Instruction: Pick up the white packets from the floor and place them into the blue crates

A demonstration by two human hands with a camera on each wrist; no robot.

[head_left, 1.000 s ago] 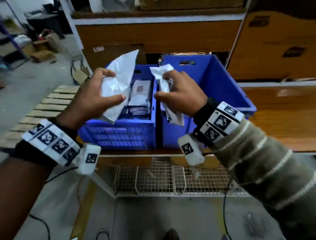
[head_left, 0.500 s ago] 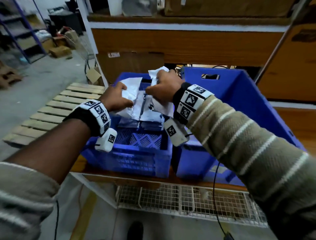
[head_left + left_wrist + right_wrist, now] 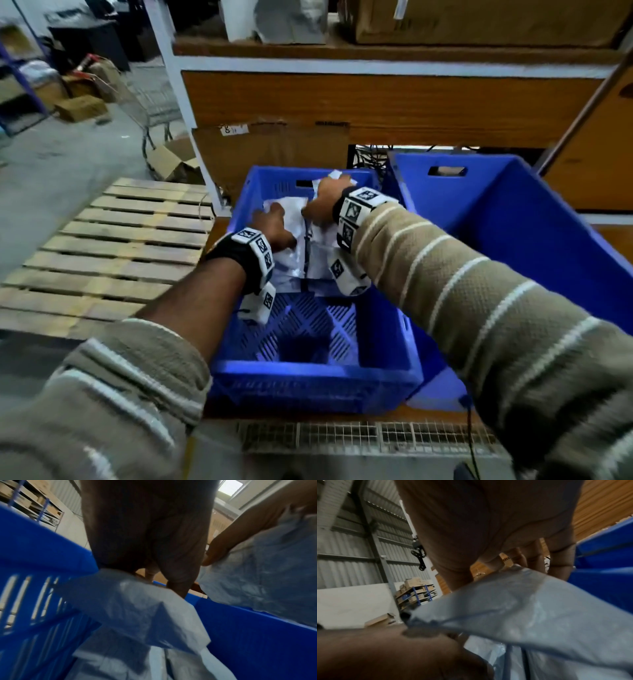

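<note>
1. both hands reach into the far half of the smaller blue crate [image 3: 308,380], which sits on a wooden shelf with its near floor bare.
2. the left hand [image 3: 272,228] grasps a white packet [image 3: 137,609]; the left wrist view shows the fingers [image 3: 178,588] curled round its top edge, with the packet hanging inside the slotted crate wall.
3. the right hand [image 3: 323,205] grasps a second white packet [image 3: 547,608], thumb under and fingers over its upper edge, just beside the left hand's packet.
4. more white packets [image 3: 315,267] lie piled on the crate floor below both hands.
5. a larger blue crate [image 3: 513,222] stands just to the right, touching or nearly touching the smaller one; a wooden pallet [image 3: 113,250] lies on the floor to the left.
</note>
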